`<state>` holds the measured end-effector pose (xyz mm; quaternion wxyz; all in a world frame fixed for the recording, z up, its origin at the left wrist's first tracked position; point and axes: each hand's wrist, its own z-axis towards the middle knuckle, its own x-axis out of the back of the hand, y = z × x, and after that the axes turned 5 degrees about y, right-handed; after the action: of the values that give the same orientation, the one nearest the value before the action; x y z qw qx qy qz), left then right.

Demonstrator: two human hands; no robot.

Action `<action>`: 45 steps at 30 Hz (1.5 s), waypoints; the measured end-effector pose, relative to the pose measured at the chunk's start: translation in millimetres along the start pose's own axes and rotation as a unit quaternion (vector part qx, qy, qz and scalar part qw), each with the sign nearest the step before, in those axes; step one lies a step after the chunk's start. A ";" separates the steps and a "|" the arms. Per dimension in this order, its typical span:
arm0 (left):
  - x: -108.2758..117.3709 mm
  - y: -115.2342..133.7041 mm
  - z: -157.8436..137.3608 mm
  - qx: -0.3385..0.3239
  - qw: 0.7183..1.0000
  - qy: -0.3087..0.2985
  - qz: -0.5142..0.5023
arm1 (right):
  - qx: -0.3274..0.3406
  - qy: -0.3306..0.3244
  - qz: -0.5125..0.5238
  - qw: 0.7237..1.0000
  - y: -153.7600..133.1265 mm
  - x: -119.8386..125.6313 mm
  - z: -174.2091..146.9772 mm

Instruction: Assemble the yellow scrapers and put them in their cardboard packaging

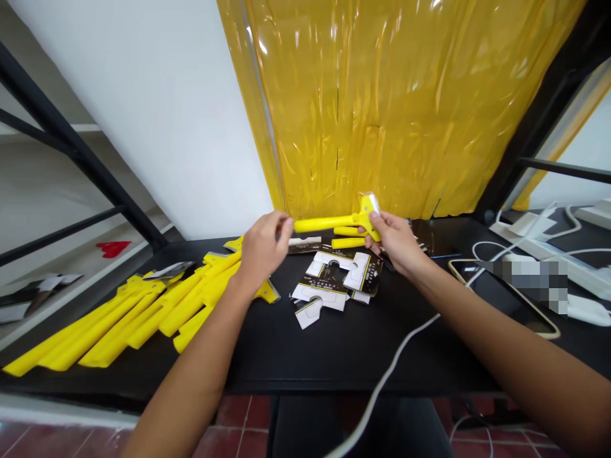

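Observation:
A yellow scraper (329,222) with a metal blade end is held above the black table. My right hand (394,238) grips its head, thumb on top and fingers beneath. At the free end of the handle is my left hand (267,248), its fingers curled and thumb and forefinger pinched together; whether they hold the handle tip or something small I cannot make out. Below the scraper lie more yellow handles (347,243) and a loose stack of black-and-white printed cards with cut-outs (329,280). Many yellow scrapers (143,312) lie piled left of my left forearm, which partly covers them.
A phone or tablet (506,296) lies on the right, beside white cables and a white power strip (568,254). One white cable (396,362) crosses the table's front edge. A yellow plastic curtain (382,114) hangs behind, between black frame posts (529,121).

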<state>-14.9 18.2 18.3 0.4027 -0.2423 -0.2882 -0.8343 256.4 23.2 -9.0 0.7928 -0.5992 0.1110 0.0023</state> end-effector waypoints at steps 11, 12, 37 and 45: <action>-46.9 -53.9 -12.7 0.014 0.960 -0.279 0.032 | 0.018 0.087 0.025 0.996 -8.0 6.9 5.7; -45.2 -53.2 -11.1 0.013 0.960 -0.276 0.051 | 0.020 0.083 0.021 0.996 -7.5 5.9 5.0; -24.2 -22.7 7.3 0.320 0.874 -0.087 -0.356 | 0.059 0.037 -0.048 0.996 5.2 -4.6 -4.0; -18.2 -4.3 6.9 0.346 0.757 -0.087 -0.547 | 0.096 0.042 -0.101 0.989 12.3 -4.4 -3.8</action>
<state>-7.1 34.8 10.4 -0.0931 0.0411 -0.6748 -0.7310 249.7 23.6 -20.9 0.8373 -0.5283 0.0832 -0.1136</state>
